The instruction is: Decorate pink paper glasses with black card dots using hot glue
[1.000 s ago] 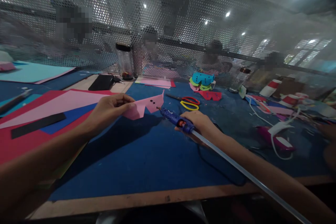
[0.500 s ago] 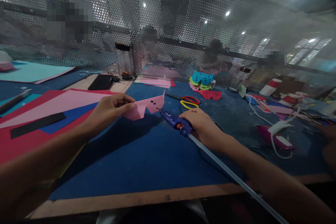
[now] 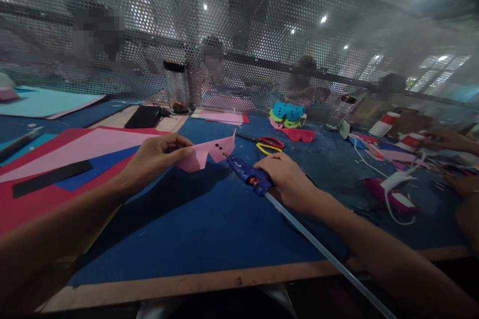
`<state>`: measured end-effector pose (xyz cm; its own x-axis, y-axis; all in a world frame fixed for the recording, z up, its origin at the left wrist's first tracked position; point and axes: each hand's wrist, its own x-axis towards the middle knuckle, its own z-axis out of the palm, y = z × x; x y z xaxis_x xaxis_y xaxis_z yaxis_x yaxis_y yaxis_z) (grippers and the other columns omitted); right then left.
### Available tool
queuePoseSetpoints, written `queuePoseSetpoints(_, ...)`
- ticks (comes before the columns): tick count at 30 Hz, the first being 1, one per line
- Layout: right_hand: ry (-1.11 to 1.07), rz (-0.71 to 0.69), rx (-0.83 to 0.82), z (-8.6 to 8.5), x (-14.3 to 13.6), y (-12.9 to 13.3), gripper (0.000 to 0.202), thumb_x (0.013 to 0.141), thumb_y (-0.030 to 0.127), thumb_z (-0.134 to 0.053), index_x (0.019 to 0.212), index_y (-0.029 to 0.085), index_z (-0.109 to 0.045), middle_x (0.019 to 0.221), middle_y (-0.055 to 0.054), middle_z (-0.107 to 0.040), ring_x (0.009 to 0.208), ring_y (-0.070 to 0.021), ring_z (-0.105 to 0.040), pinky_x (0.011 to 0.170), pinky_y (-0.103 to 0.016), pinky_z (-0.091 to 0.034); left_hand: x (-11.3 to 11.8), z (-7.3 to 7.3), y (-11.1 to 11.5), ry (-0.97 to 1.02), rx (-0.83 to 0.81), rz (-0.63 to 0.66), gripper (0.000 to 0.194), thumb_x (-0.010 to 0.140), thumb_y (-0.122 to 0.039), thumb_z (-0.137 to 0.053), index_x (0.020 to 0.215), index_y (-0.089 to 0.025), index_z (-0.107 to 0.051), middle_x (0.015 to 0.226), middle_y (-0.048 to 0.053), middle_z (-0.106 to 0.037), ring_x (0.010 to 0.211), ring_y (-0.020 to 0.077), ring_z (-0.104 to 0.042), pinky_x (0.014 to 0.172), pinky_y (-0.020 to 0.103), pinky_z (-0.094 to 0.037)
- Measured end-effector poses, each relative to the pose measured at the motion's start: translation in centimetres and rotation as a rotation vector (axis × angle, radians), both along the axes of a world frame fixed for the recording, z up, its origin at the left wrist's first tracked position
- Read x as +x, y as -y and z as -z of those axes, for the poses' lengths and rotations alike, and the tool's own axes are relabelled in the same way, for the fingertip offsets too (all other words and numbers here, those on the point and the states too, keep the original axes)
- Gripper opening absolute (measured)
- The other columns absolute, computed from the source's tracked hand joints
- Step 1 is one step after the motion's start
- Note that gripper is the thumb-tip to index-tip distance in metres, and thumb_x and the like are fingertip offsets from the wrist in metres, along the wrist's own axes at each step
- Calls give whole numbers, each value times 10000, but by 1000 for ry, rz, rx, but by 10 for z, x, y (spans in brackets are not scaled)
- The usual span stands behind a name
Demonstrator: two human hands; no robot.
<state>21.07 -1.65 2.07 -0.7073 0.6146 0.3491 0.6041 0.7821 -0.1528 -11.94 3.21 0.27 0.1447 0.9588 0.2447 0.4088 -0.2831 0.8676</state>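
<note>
My left hand [image 3: 162, 157] pinches the left end of a pink paper mask [image 3: 194, 155], held up above the blue table. Small black squares [image 3: 218, 146] sit on the mask's upper right part. Wrapped round a blue glue gun [image 3: 245, 169] is my right hand [image 3: 282, 174]. The gun's nozzle points up and left, at the mask close to the black squares; whether it touches I cannot tell. A long translucent glue stick [image 3: 314, 241] runs out of the gun's back end, below my right forearm. Scissors [image 3: 267, 143] with red and yellow handles lie beyond the gun.
Blue, green, pink and red paper masks [image 3: 287, 110] lie at the back. Coloured sheets [image 3: 75, 144] and a black strip [image 3: 52, 179] are at left. A jar [image 3: 175, 87] stands by the perforated screen. At right are a magenta object [image 3: 379, 193], a white mask [image 3: 398, 179] and another person's hand [image 3: 454, 140].
My hands, the pink paper mask and the glue gun hold almost the same positions. At the far right, another person's hand has come into view over the materials.
</note>
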Motion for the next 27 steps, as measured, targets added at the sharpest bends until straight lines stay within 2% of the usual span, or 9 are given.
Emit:
queuePoseSetpoints(13, 21, 6, 19, 3, 1, -2, 290, 845, 112, -592, 1125, 188, -597, 1138, -96, -703, 1004, -238, -638, 989, -417, -365, 2, -1, 0, 16, 17, 7, 281, 813, -426, -727, 937, -176, -702, 847, 3, -686, 770, 139, -604, 691, 248, -429)
queuePoseSetpoints(27, 36, 17, 37, 7, 1, -5, 257, 881, 142, -585, 1133, 189, -599, 1142, -99, -703, 1022, -239, -638, 991, -420, -362, 3, -3, 4, 28, -11, 25, 285, 817, -416, -723, 946, -164, -699, 845, 13, -685, 770, 140, -605, 709, 268, -440)
